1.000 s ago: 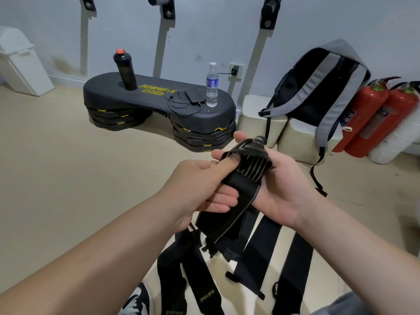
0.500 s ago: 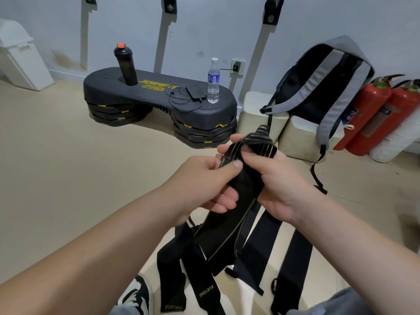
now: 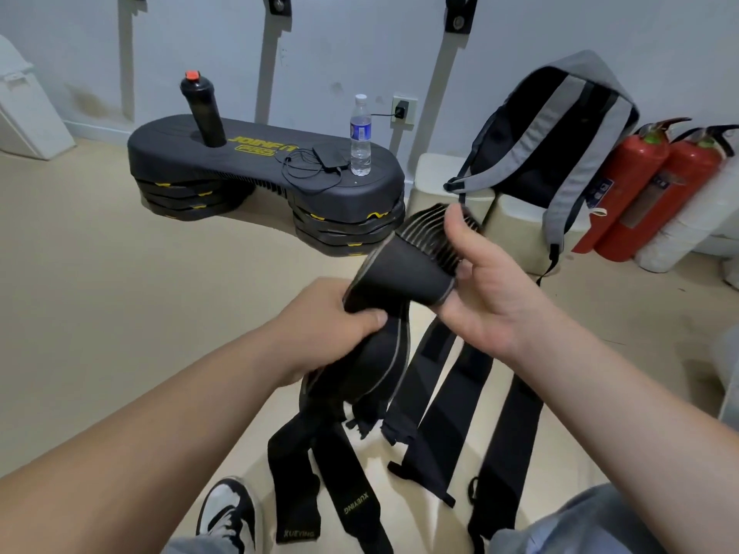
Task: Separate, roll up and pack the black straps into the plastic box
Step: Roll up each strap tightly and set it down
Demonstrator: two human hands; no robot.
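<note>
Above the beige floor [image 3: 100, 313], left hand [image 3: 320, 329] clenches round the black straps [image 3: 400, 269] mid-bundle — right hand [image 3: 492, 301] grasps the layered upper ends, thumb across them; loose tails hang down.

One wide-angle view, from the person's head, faces forward and down. The left hand [image 3: 332, 313] and right hand [image 3: 484, 297], holding the black straps [image 3: 404, 273], fill the near centre at close range; the floor [image 3: 100, 313] lies below, the wall [image 3: 328, 46] far at the top.
</note>
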